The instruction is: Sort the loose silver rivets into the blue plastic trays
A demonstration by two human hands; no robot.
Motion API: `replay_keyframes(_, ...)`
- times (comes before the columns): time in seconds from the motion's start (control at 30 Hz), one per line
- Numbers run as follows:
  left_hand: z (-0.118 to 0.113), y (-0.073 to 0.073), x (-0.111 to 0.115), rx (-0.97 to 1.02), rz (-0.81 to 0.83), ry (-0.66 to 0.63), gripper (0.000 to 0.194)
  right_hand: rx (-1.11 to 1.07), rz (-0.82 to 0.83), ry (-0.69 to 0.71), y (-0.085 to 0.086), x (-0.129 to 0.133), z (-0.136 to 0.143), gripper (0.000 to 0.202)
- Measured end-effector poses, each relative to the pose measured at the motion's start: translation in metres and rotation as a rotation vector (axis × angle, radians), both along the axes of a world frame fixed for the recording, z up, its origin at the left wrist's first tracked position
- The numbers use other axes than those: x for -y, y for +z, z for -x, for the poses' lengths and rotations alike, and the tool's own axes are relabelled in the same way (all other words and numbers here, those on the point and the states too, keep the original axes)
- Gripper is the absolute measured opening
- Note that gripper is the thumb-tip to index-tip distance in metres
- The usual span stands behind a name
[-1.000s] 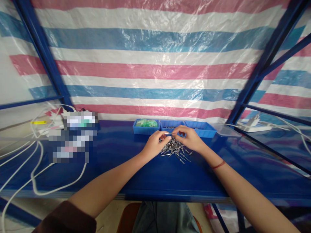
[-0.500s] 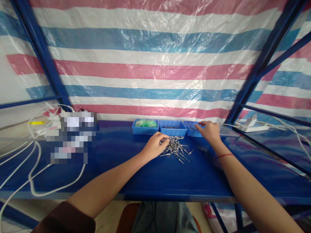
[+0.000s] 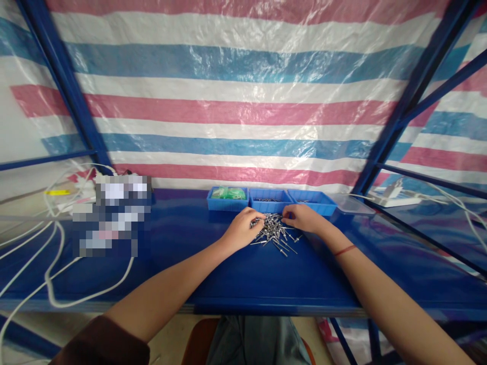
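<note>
A loose pile of silver blind rivets (image 3: 273,229) lies on the blue table in front of me. My left hand (image 3: 243,228) is at the pile's left side, its fingers and thumb curled around a few rivets. At the right side is my right hand (image 3: 299,218), with bent fingers and the thumb apart from them; nothing shows between them. Behind the pile stand a middle blue bin (image 3: 270,207) with some rivets in it and a right blue bin (image 3: 321,207) holding a few small metal pieces.
A left blue bin (image 3: 227,204) holds green plastic packets. Beside the right bin lies a clear plastic lid (image 3: 353,204). A white power strip (image 3: 395,198) is at the far right. White cables (image 3: 51,284) loop over the left table edge. Blue posts frame a striped sheet (image 3: 243,111).
My right hand has moved left and toward me, from over the right bin to the right side of the rivet pile. My left hand has stayed at the pile.
</note>
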State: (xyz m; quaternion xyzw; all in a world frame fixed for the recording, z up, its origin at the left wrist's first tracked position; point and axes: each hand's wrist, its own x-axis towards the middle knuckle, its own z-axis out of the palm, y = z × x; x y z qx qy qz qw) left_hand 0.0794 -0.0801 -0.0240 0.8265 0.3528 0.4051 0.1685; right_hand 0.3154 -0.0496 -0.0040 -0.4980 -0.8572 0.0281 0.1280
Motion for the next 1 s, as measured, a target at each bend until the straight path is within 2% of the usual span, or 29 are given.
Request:
replay_keyframes(0.17,0.000,0.001,0.000,0.005,0.004,-0.003,0.017,0.068,-0.069,0.019,-0.001,-0.001,0.004,0.017)
replay_keyframes(0.57,0.000,-0.001,0.000,-0.016,-0.002,0.000,0.018,0.175,0.010,-0.023,0.004,0.004,0.005,0.018)
replay_keyframes(0.63,0.000,-0.001,0.000,-0.017,0.003,0.005,0.018,0.081,0.015,-0.020,0.006,0.007,0.003,0.015)
replay_keyframes(0.73,0.000,-0.001,0.001,-0.014,0.002,0.010,0.018,-0.228,0.040,0.034,0.010,0.013,0.007,0.010)
replay_keyframes(0.87,-0.001,0.001,0.002,-0.004,0.014,0.000,0.019,-0.642,0.209,0.163,0.014,0.026,0.030,0.014)
replay_keyframes(1.0,-0.002,0.002,0.002,0.012,0.013,-0.031,0.019,-0.798,0.217,0.228,0.014,0.035,0.054,0.019)
